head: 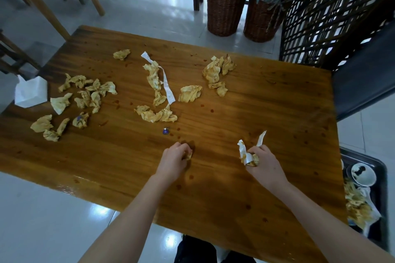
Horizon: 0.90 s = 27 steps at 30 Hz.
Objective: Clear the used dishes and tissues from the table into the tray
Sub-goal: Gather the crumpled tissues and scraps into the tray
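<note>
Several crumpled, stained tissues lie over the wooden table point(267, 113): a cluster at the left point(85, 96), a string in the middle point(156, 92) with a white paper strip point(167, 83), and a pile at the far right point(215, 72). My left hand point(175, 160) rests on the table near the front, its fingers curled round a small tissue wad point(189, 156). My right hand point(264, 163) grips a stained tissue bundle point(246, 153) with white paper sticking up. The dark tray point(382, 177) sits off the table's right edge, holding a white bowl point(362, 174), a spoon and used tissues.
A white tissue pack point(31, 92) sits at the table's left edge. A small purple scrap point(165, 131) lies just beyond my left hand. Two wicker baskets point(225, 6) stand past the far edge, a dark chair point(363, 70) at the right, wooden stools at the far left.
</note>
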{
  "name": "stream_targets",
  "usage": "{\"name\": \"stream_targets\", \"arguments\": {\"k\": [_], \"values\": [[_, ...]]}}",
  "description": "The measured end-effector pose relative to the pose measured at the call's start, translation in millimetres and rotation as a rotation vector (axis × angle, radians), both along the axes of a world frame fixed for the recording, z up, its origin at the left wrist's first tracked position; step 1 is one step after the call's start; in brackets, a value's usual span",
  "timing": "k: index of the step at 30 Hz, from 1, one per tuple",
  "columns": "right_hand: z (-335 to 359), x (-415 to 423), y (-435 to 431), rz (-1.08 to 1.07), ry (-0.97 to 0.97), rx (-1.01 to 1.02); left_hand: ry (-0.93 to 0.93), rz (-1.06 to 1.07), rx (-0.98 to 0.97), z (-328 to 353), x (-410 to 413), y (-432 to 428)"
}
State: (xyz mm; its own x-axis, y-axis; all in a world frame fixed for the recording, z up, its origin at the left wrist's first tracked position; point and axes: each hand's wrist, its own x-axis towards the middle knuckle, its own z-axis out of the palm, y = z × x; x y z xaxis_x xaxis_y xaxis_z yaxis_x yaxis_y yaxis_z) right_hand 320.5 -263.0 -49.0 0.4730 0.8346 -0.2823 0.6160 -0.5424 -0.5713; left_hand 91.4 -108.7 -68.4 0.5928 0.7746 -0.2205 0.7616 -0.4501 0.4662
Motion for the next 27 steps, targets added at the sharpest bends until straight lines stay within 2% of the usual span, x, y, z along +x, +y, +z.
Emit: {"name": "stream_targets", "arguments": {"k": [5, 10, 18, 27], "values": [[2.8, -8.9, 12.6, 0.026, -0.013, 0.004, -0.096, 0.161, -0.162, 6.3, -23.5, 4.0], [3.8, -19.7, 27.8, 0.060, -0.018, -0.004, 0.036, 0.208, -0.259, -0.8, -50.2, -1.0], [-2.8, -21.0, 29.9, 0.055, -0.060, -0.037, 0.162, 0.218, -0.176, -3.8, -51.2, 1.4], [-2.1, -16.7, 26.7, 0.029, -0.051, -0.021, -0.024, 0.230, -0.221, -1.7, -46.7, 11.3]]}}
